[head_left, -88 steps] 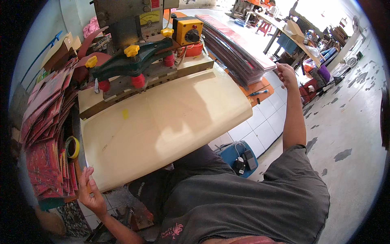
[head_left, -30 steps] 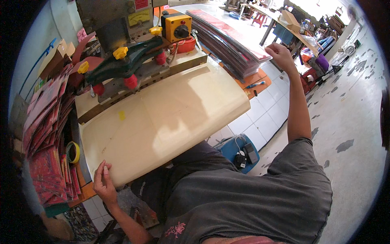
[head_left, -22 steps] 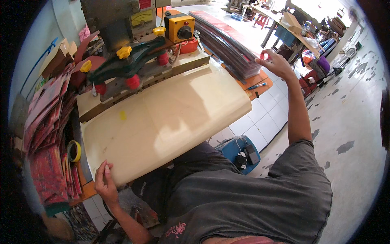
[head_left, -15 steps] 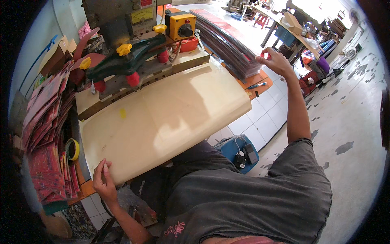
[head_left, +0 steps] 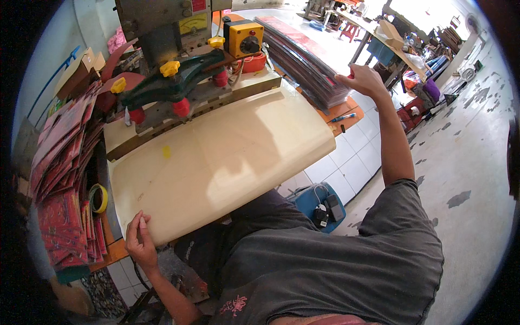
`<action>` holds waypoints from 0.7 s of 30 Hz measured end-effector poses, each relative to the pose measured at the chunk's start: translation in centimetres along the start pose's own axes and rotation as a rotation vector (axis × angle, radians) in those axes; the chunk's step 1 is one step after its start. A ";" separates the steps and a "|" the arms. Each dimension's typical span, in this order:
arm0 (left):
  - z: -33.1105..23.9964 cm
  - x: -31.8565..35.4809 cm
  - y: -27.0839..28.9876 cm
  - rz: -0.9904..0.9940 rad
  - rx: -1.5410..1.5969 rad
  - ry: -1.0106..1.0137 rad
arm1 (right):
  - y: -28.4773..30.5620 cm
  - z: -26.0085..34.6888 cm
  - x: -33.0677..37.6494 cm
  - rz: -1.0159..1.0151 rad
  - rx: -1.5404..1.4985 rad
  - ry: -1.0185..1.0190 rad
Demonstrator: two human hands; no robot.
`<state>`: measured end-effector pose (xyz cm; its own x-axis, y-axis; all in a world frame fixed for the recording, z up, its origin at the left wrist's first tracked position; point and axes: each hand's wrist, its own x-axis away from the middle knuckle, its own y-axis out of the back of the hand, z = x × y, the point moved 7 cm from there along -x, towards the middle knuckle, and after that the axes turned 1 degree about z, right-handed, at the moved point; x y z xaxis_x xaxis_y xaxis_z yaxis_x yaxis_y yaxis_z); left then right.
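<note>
The stack of flat sheets (head_left: pixel 303 62) lies on the orange table (head_left: pixel 351 106), beyond the right end of the cream board (head_left: pixel 216 168). The right arm reaches out to the stack, elbow bent and wrist turned inward, with the right hand (head_left: pixel 364 81) at its near corner. Thumb and fingers are curled nearly together there; whether they pinch a sheet cannot be told. The left hand (head_left: pixel 142 244) is palm up at the board's near left corner, fingers loosely bent and thumb close to them; I cannot tell if it grips the edge. The stack is long and layered, pinkish red on top, with dark, shiny sides. It stretches away from the right fingertips, up and left, beside the yellow switch box (head_left: pixel 244 39).
</note>
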<state>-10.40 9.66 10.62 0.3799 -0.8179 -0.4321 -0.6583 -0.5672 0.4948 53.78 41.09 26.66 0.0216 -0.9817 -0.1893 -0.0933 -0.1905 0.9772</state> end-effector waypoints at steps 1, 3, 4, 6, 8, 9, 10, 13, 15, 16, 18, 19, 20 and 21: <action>0.0 0.0 -0.1 -0.001 0.002 -0.001 | -0.2 -0.1 -0.3 -0.005 0.009 0.017; 0.3 0.1 -0.1 -0.015 0.016 0.009 | -0.5 -0.4 -0.7 -0.003 -0.028 0.045; 0.3 0.1 0.0 -0.019 0.018 0.009 | -0.5 -0.5 -0.8 0.002 -0.065 0.072; 0.1 0.1 -0.1 -0.015 0.011 -0.006 | -0.5 -0.9 -0.9 0.024 -0.072 0.079; -0.1 0.0 0.0 -0.017 0.011 -0.006 | -0.4 -1.2 -1.0 0.044 -0.080 0.084; -0.2 0.0 0.0 -0.015 0.008 -0.007 | -0.4 -1.2 -1.1 0.050 -0.083 0.093; -0.2 0.0 0.0 -0.018 0.009 -0.008 | -0.3 -1.2 -1.1 0.055 -0.087 0.103; -0.1 0.2 0.0 -0.030 0.015 0.004 | 0.1 -0.3 -0.9 0.065 -0.064 0.102; -0.6 0.1 -0.1 -0.022 -0.011 -0.023 | 0.2 -0.1 -1.2 0.047 -0.048 0.135; -0.5 0.1 -0.1 -0.022 -0.009 -0.024 | 0.3 0.1 -1.3 0.031 -0.033 0.167; -0.4 0.1 0.0 -0.021 -0.013 -0.025 | 0.6 0.6 -1.2 0.040 -0.020 0.164; -0.4 0.1 -0.1 -0.022 -0.012 -0.025 | 0.7 0.9 -1.1 0.050 -0.007 0.160; -0.3 0.2 0.0 -0.025 -0.014 -0.020 | 0.8 1.3 -1.0 0.049 -0.007 0.162; -0.3 0.2 0.0 -0.028 -0.016 -0.015 | 0.7 1.6 -0.9 0.075 0.023 0.152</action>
<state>-10.10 9.48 10.75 0.3886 -0.8001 -0.4570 -0.6369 -0.5917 0.4942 52.10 41.84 27.40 0.1638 -0.9816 -0.0976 -0.1228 -0.1184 0.9853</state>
